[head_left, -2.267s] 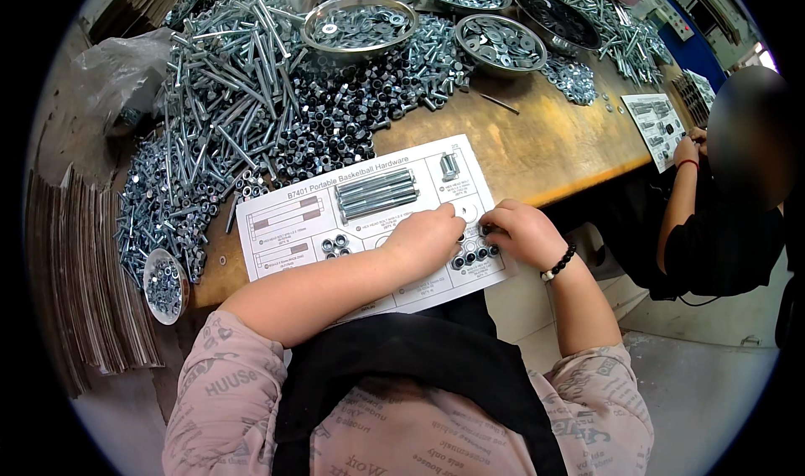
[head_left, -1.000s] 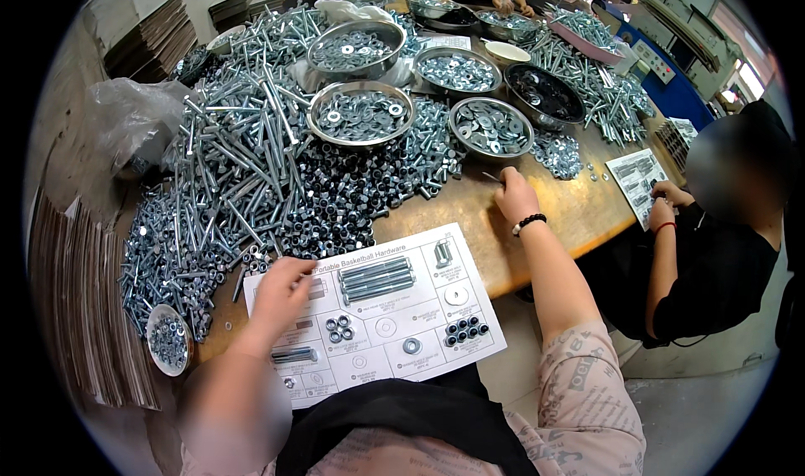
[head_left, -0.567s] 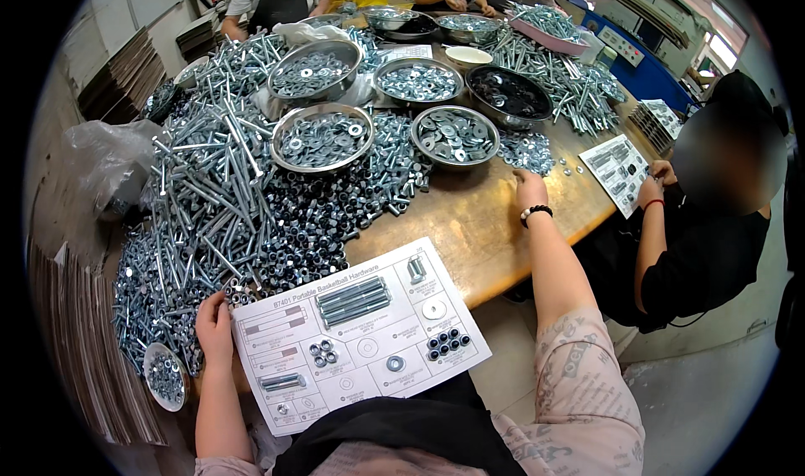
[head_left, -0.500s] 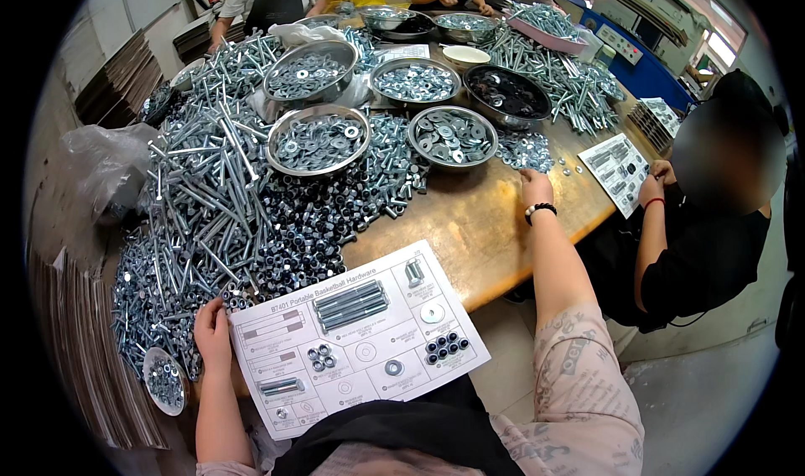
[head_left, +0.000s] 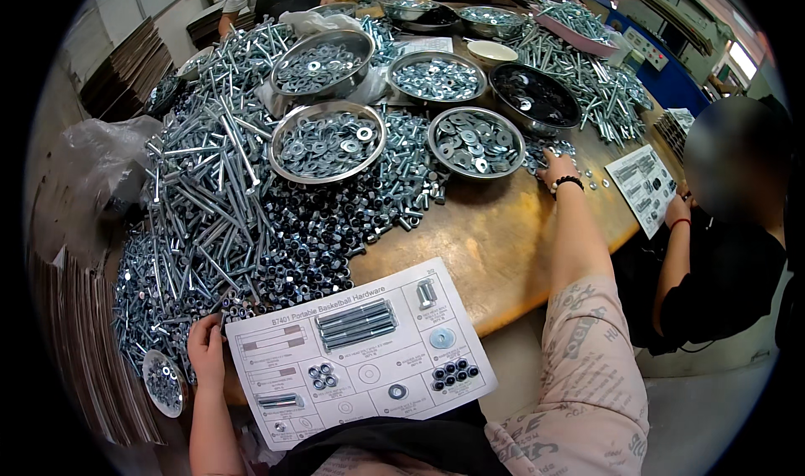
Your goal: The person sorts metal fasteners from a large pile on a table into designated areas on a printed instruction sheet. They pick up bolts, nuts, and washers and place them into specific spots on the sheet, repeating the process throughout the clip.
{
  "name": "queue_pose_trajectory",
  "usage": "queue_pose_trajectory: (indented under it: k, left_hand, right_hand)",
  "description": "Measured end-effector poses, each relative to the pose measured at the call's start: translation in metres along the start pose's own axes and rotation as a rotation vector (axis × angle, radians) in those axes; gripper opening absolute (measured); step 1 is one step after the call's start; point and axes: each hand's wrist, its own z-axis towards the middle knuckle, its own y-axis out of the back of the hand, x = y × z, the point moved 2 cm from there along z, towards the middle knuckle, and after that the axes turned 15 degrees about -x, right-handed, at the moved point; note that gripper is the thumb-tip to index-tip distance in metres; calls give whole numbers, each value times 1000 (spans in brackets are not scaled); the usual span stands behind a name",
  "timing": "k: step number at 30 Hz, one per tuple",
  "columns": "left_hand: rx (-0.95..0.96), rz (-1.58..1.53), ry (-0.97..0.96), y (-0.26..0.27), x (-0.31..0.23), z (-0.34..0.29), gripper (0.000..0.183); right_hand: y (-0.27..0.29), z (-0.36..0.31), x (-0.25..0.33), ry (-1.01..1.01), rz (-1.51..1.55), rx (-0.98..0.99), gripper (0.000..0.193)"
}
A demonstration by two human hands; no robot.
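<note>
A white printed sheet [head_left: 348, 388] lies tilted over my lap and the table's near edge. In its boxes sit a bundle of long bolts [head_left: 356, 325], shorter bolts [head_left: 280, 401], a few silver nuts [head_left: 322, 377], black-ringed lock nuts [head_left: 455, 374], a large flat washer [head_left: 442, 338] and a smaller washer [head_left: 397, 391]. My left hand [head_left: 205, 350] is closed at the sheet's upper left corner, beside loose nuts. Stretched forward, my right hand [head_left: 560, 170] has its fingers bent into a small pile of flat washers [head_left: 563, 148]; the fingertips are partly hidden there.
Loose bolts [head_left: 193, 191] and lock nuts [head_left: 310, 245] heap up at left. Metal bowls of washers [head_left: 476, 143] stand mid-table, beside a dark bowl [head_left: 535, 98]. More bolts [head_left: 587, 82] lie at far right. A co-worker [head_left: 721, 249] at right holds another sheet [head_left: 641, 189]; others stand behind.
My right hand has reached farther forward into the washer pile, its fingers now bent among the washers. My left hand stays by the sheet's corner. The whole view has shifted slightly.
</note>
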Motion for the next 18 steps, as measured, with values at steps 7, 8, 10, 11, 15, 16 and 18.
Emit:
queue_pose_trajectory:
  k: [7, 8, 10, 11, 15, 16, 18]
  left_hand:
    - [4, 99, -27, -1, 6, -4, 17]
    - [7, 112, -40, 0, 6, -5, 17]
    - [7, 91, -27, -4, -5, -5, 17]
    - [6, 82, -21, -5, -9, -5, 17]
    - [4, 24, 5, -1, -18, -2, 17]
    - [5, 6, 0, -2, -22, -2, 17]
    - [8, -26, -11, -4, -28, -2, 17]
  right_hand:
    - [-26, -13, -1, 71, 131, -249, 31]
    - [-29, -14, -3, 100, 149, -283, 27]
    - [-32, -12, -7, 129, 163, -303, 22]
    - [-33, -11, -9, 145, 170, -312, 20]
    - [-23, -4, -11, 189, 209, -328, 16]
    - [-24, -3, -14, 162, 250, -333, 16]
    - [-25, -2, -21, 105, 333, -341, 18]
